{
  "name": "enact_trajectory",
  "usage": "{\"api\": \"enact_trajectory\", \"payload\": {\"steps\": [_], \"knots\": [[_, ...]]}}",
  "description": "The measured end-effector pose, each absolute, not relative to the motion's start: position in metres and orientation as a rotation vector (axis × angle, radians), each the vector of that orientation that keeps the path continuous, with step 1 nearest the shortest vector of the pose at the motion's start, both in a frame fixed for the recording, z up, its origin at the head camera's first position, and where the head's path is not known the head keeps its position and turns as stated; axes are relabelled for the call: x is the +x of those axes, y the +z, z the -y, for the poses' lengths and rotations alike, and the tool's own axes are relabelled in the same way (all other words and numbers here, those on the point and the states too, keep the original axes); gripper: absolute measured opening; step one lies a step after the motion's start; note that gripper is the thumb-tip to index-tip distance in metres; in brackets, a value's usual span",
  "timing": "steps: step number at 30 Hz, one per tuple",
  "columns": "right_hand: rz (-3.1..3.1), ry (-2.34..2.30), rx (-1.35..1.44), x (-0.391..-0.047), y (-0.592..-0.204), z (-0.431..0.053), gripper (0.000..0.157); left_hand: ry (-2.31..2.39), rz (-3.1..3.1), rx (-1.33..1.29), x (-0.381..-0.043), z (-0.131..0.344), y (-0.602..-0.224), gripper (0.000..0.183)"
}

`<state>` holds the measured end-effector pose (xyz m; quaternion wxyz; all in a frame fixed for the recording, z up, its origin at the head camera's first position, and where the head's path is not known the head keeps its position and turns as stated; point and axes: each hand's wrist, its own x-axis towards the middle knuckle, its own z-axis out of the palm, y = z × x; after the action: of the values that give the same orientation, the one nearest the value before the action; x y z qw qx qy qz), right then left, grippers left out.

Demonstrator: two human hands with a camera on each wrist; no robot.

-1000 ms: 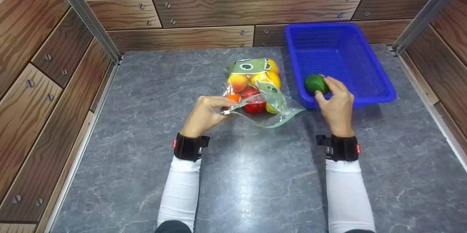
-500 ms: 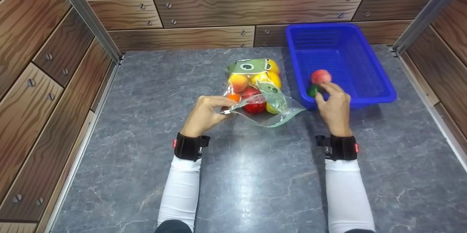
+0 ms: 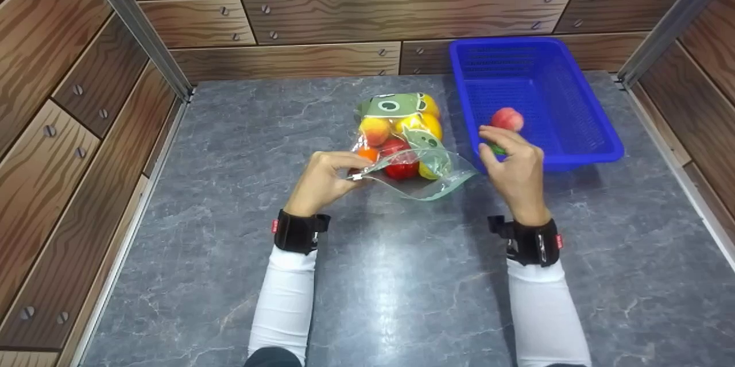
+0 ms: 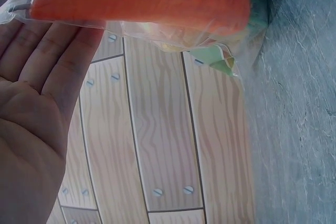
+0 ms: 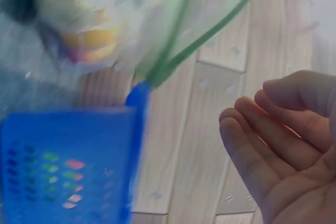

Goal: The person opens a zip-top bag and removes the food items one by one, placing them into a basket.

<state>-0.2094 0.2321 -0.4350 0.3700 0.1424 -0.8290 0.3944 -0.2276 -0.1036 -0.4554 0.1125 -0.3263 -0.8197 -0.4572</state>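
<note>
My left hand (image 3: 326, 178) pinches the left corner of the mouth of a clear zip bag (image 3: 453, 183) with green printed faces, by its white slider. The bag lies on the table with its mouth spread. Inside are a red fruit (image 3: 400, 161), a peach (image 3: 375, 131), yellow fruits (image 3: 429, 124) and a long orange carrot-like piece (image 4: 142, 1). My right hand (image 3: 515, 174) is over the near left rim of the blue basket (image 3: 585, 157), holding nothing, its fingers slightly bent. Beneath it in the basket is a dark green avocado-like fruit (image 3: 497, 149), mostly hidden. A pink peach (image 3: 507, 119) lies beside it.
The blue basket's left side stands close to the bag's right edge. Wood-patterned panels (image 3: 321, 14) wall the grey marbled table (image 3: 258, 126) at the back and both sides.
The right hand has let the green fruit down into the basket and shifted left, towards the bag. The pink peach has come into view. The left hand and bag stay put.
</note>
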Motion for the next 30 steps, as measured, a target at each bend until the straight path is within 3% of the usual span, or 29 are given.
{"api": "enact_trajectory", "payload": {"steps": [19,30], "knots": [[2.345,0.997,0.940,-0.187,-0.425,-0.197,0.028,-1.351,2.384,-0.998,-0.229,0.104,-0.456,0.027],[2.589,1.001,1.004,-0.203,-0.449,-0.176,0.028,-1.322,2.404,-0.989,-0.228,0.104,-0.454,0.024]]}}
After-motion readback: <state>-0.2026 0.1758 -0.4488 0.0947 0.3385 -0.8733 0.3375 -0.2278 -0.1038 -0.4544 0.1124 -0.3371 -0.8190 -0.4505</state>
